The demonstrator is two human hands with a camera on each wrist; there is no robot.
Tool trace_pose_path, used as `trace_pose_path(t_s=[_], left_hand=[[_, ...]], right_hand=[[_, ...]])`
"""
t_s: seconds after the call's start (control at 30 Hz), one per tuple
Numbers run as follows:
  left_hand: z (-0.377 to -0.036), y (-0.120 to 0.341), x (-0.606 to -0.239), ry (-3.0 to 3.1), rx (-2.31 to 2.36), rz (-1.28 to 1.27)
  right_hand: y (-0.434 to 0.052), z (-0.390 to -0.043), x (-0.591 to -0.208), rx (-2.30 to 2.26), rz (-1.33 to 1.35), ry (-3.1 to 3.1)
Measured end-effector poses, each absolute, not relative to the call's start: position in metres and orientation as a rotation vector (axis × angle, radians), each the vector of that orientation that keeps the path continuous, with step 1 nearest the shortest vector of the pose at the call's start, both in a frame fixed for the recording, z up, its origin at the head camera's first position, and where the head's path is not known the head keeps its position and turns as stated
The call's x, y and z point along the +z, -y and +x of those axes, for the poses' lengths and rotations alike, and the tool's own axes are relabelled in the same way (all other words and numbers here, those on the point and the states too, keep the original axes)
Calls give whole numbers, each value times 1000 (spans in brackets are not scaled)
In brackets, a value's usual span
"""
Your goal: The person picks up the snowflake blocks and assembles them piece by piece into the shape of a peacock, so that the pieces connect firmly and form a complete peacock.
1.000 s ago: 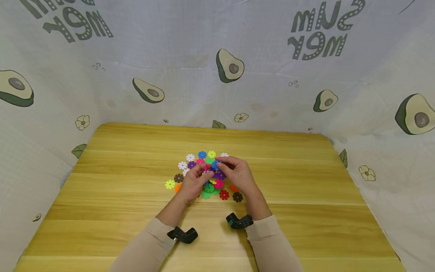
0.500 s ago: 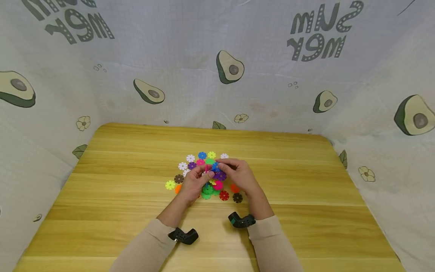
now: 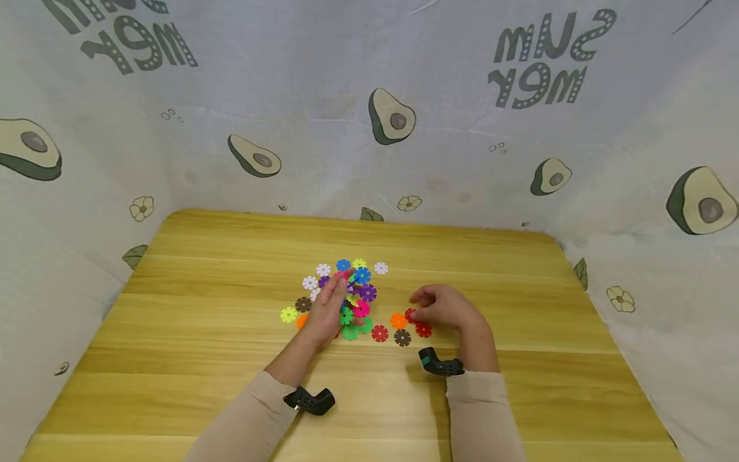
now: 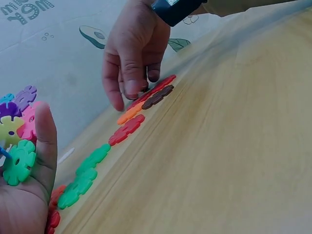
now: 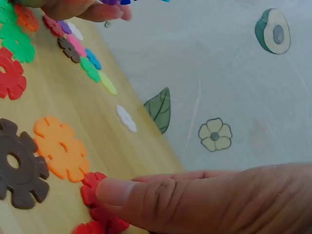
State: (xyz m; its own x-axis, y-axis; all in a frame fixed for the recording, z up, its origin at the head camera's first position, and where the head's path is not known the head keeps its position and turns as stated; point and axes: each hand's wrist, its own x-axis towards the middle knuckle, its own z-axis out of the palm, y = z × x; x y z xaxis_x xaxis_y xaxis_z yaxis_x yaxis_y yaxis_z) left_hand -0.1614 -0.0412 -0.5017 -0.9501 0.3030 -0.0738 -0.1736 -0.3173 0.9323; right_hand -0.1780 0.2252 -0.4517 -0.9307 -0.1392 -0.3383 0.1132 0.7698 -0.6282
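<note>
My left hand (image 3: pixel 337 292) grips a cluster of joined plastic snowflake discs (image 3: pixel 359 292) in blue, pink, purple and green, held just above the pile. In the left wrist view the cluster (image 4: pixel 18 146) rests against the palm under the thumb (image 4: pixel 45 139). My right hand (image 3: pixel 418 304) is down on the table to the right, fingers curled, its thumb (image 5: pixel 117 191) and fingertips pinching a red disc (image 5: pixel 91 191) that lies flat. The same red disc (image 3: pixel 411 314) lies beside an orange disc (image 3: pixel 398 320).
Loose discs lie on the wooden table (image 3: pixel 519 289): a red one (image 3: pixel 379 332), a brown one (image 3: pixel 402 336), another red one (image 3: pixel 423 330), green ones (image 3: pixel 349 332), and white, yellow and brown ones to the left. Avocado-print cloth (image 3: pixel 392 147) walls the table on three sides.
My right hand has left the cluster and moved right and down onto the red disc on the table. The left hand still holds the cluster in about the same place.
</note>
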Motion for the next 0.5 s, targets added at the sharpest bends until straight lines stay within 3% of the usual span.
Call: trace_pose_path(t_s=[0.33,0.5], left_hand=[[-162,40,-502,-1665,2294,162],[-160,39,-501,-1750,2217,207]], right_hand=[[-212,-177,-450,-957,23,-2601],[-207,-179,-450,-1239,24,-2631]])
